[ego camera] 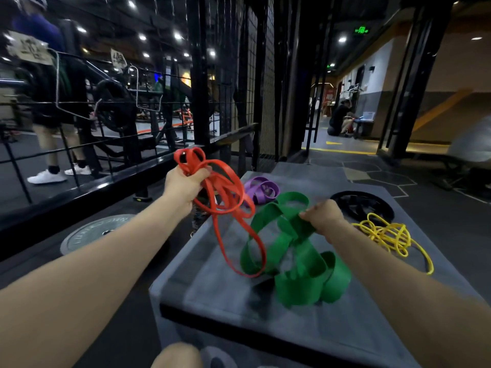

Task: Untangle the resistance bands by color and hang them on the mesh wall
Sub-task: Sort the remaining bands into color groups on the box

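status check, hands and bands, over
Left hand grips red bands, lifted. Right hand grips green bands on the grey box. One red loop is threaded through green. Purple, yellow untouched.

Round ceiling lights (177, 36) are shining over a dim gym. A black railing (87, 181) is running along the left, a weight plate (93, 233) is lying on the dark floor (438, 216), and a green exit sign (361, 30) is glowing above the corridor.
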Tool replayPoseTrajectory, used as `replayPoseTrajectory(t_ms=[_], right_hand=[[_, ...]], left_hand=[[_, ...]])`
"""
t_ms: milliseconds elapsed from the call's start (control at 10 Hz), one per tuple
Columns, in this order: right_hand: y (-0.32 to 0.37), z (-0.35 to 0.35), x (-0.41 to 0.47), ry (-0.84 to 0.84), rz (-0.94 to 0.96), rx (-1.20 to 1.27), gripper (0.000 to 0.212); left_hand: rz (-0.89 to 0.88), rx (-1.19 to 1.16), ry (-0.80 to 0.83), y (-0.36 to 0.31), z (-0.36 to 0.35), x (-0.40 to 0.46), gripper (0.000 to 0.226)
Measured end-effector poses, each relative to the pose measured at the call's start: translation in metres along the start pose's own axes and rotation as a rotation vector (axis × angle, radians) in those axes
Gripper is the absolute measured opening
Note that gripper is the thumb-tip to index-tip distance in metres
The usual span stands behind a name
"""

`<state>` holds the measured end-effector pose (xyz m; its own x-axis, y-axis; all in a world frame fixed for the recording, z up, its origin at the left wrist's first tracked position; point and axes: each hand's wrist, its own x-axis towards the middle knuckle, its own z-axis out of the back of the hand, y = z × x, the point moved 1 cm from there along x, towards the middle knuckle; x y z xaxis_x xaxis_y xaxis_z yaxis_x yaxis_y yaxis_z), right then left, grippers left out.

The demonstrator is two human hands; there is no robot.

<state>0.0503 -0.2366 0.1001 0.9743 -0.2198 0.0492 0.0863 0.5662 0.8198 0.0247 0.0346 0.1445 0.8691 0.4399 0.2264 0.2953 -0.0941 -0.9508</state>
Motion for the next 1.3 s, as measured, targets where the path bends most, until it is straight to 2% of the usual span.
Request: replayPoseTrajectory(t_ms=[200, 300, 400, 500, 800, 1000, 1200, 1300], right_hand=[[0.01, -0.008, -0.016, 0.138, 0.126, -0.483, 0.026], [0.021, -0.005, -0.019, 0.161, 0.225, -0.345, 0.018], [0.04, 0.011, -0.03, 0.147, 0.362, -0.091, 0.019], [0.05, 0.034, -0.044, 0.132, 0.397, 0.194, 0.018], [0.003, 0.124, -0.049, -0.027, 0.2, 0.319, 0.029], [-0.054, 0.167, -0.051, -0.086, 0.071, 0.367, 0.008], [-0.098, 0.19, -0.028, -0.171, 0.019, 0.378, 0.027], [-0.112, 0.195, -0.01, -0.203, -0.012, 0.368, 0.028]], left_hand=[[0.034, -0.022, 0.029, -0.016, -0.012, -0.002, 0.02], [0.042, -0.044, 0.053, -0.026, -0.028, -0.005, 0.019], [0.058, -0.088, 0.103, -0.034, -0.048, -0.008, 0.019], [0.07, -0.105, 0.153, -0.041, -0.075, -0.016, 0.022], [0.069, -0.03, 0.223, -0.034, -0.18, -0.063, 0.015], [0.102, 0.003, 0.333, 0.001, -0.255, -0.098, 0.011], [0.177, 0.028, 0.403, 0.032, -0.308, -0.107, 0.014], [0.254, -0.014, 0.432, 0.049, -0.327, -0.113, 0.014]])
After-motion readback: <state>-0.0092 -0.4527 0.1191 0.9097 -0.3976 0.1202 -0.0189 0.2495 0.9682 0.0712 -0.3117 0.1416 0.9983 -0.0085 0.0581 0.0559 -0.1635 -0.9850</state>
